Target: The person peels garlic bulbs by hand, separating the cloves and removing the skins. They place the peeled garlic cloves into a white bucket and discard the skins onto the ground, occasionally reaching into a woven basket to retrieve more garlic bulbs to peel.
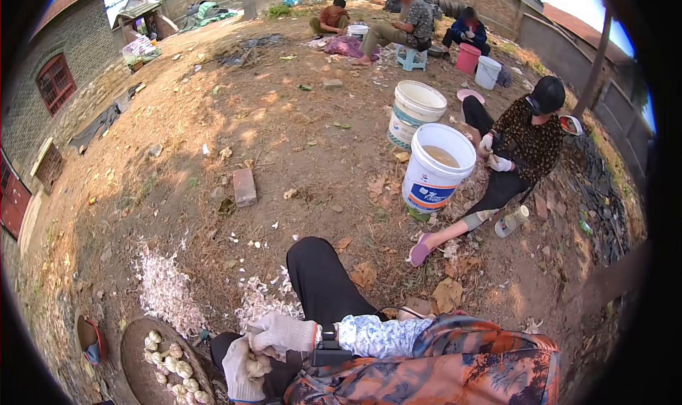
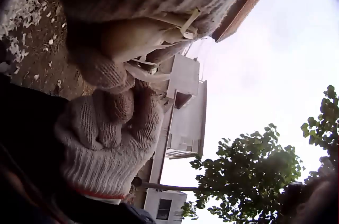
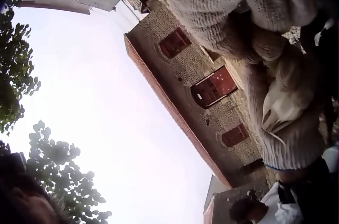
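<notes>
Both hands wear knitted whitish gloves and meet over the lap. The left hand (image 1: 243, 373) holds a garlic bulb (image 1: 258, 367), its papery skin partly loose. Seen in the left wrist view, that bulb (image 2: 132, 38) lies under the left fingers, with pale strips of skin hanging from it. Against the bulb's edge, the right hand (image 1: 288, 332) has its fingers curled, pinching at the loose skin; its cuff has a red trim. In the right wrist view the bulb (image 3: 286, 102) rests in the left palm, below the right hand (image 3: 228, 6).
A round woven tray (image 1: 131, 366) with several garlic bulbs (image 1: 183, 369) sits at the left knee. Peeled skins (image 1: 167, 288) lie heaped on the ground. Ahead are a brick (image 1: 244, 187) and a white bucket (image 1: 426, 181). A seated person (image 1: 529, 135) works at right; others sit farther back.
</notes>
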A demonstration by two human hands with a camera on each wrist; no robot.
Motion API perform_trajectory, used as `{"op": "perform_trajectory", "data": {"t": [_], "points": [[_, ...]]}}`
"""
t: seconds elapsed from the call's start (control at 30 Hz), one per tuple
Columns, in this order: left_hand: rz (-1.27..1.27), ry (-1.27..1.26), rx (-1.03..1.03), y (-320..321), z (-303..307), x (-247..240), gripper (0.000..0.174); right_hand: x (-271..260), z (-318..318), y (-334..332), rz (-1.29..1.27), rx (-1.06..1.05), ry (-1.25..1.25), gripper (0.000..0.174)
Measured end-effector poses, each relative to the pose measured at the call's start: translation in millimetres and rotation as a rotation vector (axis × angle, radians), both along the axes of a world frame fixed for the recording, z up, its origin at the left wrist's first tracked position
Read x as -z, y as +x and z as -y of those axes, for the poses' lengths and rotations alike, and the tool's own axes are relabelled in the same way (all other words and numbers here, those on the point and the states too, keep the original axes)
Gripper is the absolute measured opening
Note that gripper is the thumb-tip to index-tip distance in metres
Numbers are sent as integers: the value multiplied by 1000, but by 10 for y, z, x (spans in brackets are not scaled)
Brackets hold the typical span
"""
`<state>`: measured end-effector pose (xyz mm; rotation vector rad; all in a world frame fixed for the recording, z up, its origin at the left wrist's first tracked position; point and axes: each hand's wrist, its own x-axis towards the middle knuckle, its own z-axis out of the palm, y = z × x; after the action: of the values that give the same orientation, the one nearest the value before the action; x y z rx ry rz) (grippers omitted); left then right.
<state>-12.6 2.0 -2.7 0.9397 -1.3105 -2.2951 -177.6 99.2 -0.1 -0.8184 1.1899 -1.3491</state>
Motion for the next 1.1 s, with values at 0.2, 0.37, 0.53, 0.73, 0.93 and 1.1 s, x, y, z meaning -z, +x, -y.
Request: {"op": "perform_trajectory", "data": {"t": [0.2, 0.37, 0.53, 0.73, 0.93, 1.1], "points": [[-274, 614, 200, 218, 294, 159, 43, 230, 19, -82, 578, 49, -4, 18], [-116, 386, -111, 125, 205, 130, 35, 492, 24, -277, -279, 101, 104, 17], [-65, 451, -147, 98, 155, 313, 33, 153, -8, -4, -744, 97, -160, 34], [2, 485, -301, -129, 74, 179, 31, 70, 39, 123, -672, -25, -218, 33], [-24, 489, -256, -57, 141, 418, 33, 1, 3, 175, -619, 4, -313, 32], [-103, 549, -216, -53, 118, 550, 30, -74, 48, 187, -681, -36, -268, 28]]}}
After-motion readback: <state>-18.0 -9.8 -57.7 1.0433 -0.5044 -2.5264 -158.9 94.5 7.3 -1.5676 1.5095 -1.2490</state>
